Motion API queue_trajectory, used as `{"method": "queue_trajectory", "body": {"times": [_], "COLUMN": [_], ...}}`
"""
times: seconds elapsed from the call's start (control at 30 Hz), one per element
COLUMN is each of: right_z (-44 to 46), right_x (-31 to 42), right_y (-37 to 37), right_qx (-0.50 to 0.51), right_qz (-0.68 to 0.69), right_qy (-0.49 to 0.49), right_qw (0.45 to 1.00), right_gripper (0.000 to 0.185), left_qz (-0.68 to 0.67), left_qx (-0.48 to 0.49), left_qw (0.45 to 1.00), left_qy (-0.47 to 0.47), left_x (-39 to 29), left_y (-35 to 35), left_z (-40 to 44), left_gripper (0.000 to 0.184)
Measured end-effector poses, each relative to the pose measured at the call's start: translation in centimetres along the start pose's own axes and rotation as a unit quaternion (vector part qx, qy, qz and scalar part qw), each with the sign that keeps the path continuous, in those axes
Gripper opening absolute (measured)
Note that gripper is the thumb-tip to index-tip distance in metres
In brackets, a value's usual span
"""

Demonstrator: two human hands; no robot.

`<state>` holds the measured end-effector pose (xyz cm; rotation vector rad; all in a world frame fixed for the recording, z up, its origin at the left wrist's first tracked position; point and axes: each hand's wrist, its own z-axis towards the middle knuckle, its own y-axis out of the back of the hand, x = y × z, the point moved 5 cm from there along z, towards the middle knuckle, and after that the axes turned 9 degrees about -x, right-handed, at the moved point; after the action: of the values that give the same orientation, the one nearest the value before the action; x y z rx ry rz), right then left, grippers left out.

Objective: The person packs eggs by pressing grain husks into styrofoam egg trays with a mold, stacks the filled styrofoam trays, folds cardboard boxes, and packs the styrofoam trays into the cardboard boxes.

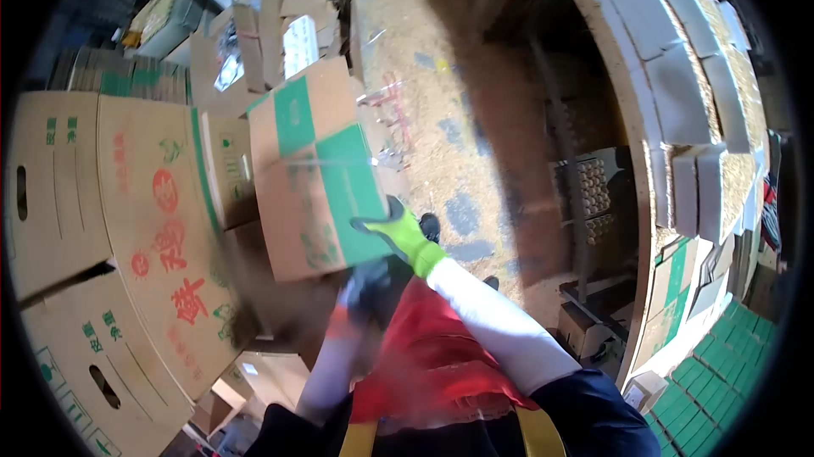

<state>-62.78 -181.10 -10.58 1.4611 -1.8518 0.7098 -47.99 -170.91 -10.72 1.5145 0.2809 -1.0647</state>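
Largest: the stacked brown cartons [161,194] with red and green print stand well to the left of both hands' fingers. To the right of the fingers, apart from them, a rack [606,33] with a pale edge bears small round items [593,186] in rows; white-sided slabs [678,88] line its outer side. Green stacked items [716,372] lie farther right.

Beyond the fingers are open cartons [246,46] and a littered floor [407,25].

The handled carton [309,177], brown with green bands, is tilted, directly ahead of the fingers. The right hand [407,238], in a lime glove with dark fingertips, touches its near right part. Thumb and forefinger are parted there, the thumb against a green band; I cannot tell whether they clamp it.

The left hand [366,289], dark-gloved and blurred, is at the carton's near edge. Its finger state and contact cannot be told.
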Motion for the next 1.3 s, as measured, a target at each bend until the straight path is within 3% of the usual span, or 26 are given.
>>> {"method": "queue_trajectory", "body": {"times": [0.03,0.07,0.1,0.17,0.2,0.23,0.3,0.4,0.43,0.5,0.6,0.67,0.7,0.73,0.83,0.87,0.9,0.93,0.97,1.0,1.03,1.1,1.17,1.23,1.27,1.3], "right_z": [-1.5,-3.0,-4.4,-6.6,-8.0,-9.5,-11.9,-17.9,-19.7,-23.7,-31.7,-36.6,-39.9,-42.0,-50.1,-52.3,-54.1,-56.3,-58.3,-60.5,-61.8,-61.8,-59.6,-55.5,-53.0,-50.3], "right_x": [1.0,1.6,1.9,1.9,2.7,3.6,3.4,3.9,2.4,1.0,-1.5,-4.9,-4.5,-6.3,-9.4,-10.8,-13.1,-12.4,-14.6,-13.0,-12.3,-15.2,-14.4,-12.9,-13.4,-14.5], "right_y": [2.5,5.2,8.4,15.0,17.9,20.6,25.2,30.6,32.5,35.7,40.7,45.0,46.5,48.5,54.2,56.1,59.6,61.1,64.5,64.8,65.5,67.5,66.6,65.8,66.2,66.9], "right_qx": [-0.002,0.052,0.103,0.087,0.095,0.101,0.076,-0.056,-0.098,-0.09,-0.135,-0.158,-0.151,-0.137,-0.215,-0.262,-0.331,-0.403,-0.568,-0.669,-0.712,-0.733,-0.734,-0.665,-0.646,-0.62], "right_qz": [0.028,0.038,0.049,-0.048,-0.067,-0.086,-0.1,-0.22,-0.241,-0.217,-0.204,-0.141,-0.093,-0.133,-0.133,-0.062,-0.096,0.03,-0.174,-0.212,-0.238,-0.057,-0.166,-0.29,-0.377,-0.461], "right_qy": [-0.016,-0.022,-0.025,0.045,0.05,0.054,0.058,0.124,0.151,0.148,0.107,0.089,0.053,0.069,0.0,-0.029,0.001,-0.061,0.08,0.088,0.169,0.231,0.153,0.22,0.19,0.161], "right_qw": [0.999,0.998,0.993,0.994,0.992,0.99,0.99,0.966,0.954,0.961,0.964,0.973,0.983,0.979,0.968,0.963,0.939,0.913,0.8,0.707,0.639,0.637,0.641,0.652,0.636,0.614], "right_gripper": [0.071,0.069,0.067,0.066,0.067,0.068,0.07,0.077,0.074,0.071,0.069,0.072,0.077,0.081,0.078,0.08,0.079,0.073,0.068,0.065,0.053,0.045,0.051,0.067,0.075,0.083], "left_qz": [-0.317,-0.57,-0.421,-0.474,-0.657,-0.665,-0.635,-0.603,-0.59,-0.56,-0.552,-0.559,-0.604,-0.638,-0.649,-0.626,-0.604,-0.609,-0.609,-0.622,-0.636,-0.655,-0.618,-0.46,-0.431,-0.443], "left_qx": [-0.034,-0.05,-0.031,-0.088,-0.148,-0.13,-0.087,0.032,0.066,0.062,0.185,0.313,0.337,0.355,0.388,0.399,0.403,0.386,0.371,0.338,0.305,0.266,0.212,0.248,0.27,0.308], "left_qw": [0.907,0.644,0.797,0.8,0.632,0.629,0.663,0.71,0.731,0.768,0.778,0.717,0.645,0.57,0.501,0.546,0.587,0.62,0.652,0.633,0.608,0.603,0.625,0.747,0.754,0.722], "left_qy": [0.274,0.508,0.431,0.357,0.383,0.38,0.387,0.362,0.336,0.304,0.237,0.273,0.324,0.377,0.421,0.388,0.357,0.309,0.259,0.314,0.365,0.37,0.427,0.411,0.416,0.434], "left_x": [1.7,1.7,1.4,2.6,4.9,5.0,2.8,-2.2,-0.4,-10.3,-10.8,-8.8,-12.0,-15.4,-27.8,-31.9,-36.1,-39.1,-41.6,-43.1,-44.4,-47.9,-50.1,-52.5,-54.2,-54.2], "left_y": [-0.3,-1.0,0.0,0.4,-0.3,-0.5,-1.2,-6.6,-9.8,-11.4,-18.3,-24.0,-25.0,-25.8,-28.5,-29.0,-29.8,-31.5,-33.1,-35.8,-38.9,-44.1,-49.9,-51.6,-50.8,-52.1], "left_z": [-3.3,-6.6,-6.8,-6.6,-7.7,-6.7,-2.3,6.8,5.8,8.9,7.7,5.2,4.0,2.9,-0.3,-0.8,-1.1,-0.6,0.0,0.2,0.4,1.8,2.9,4.0,4.2,3.7], "left_gripper": [0.034,0.05,0.047,0.048,0.053,0.053,0.057,0.063,0.058,0.035,0.05,0.051,0.053,0.054,0.051,0.049,0.046,0.041,0.036,0.034,0.032,0.033,0.043,0.075,0.09,0.092]}}
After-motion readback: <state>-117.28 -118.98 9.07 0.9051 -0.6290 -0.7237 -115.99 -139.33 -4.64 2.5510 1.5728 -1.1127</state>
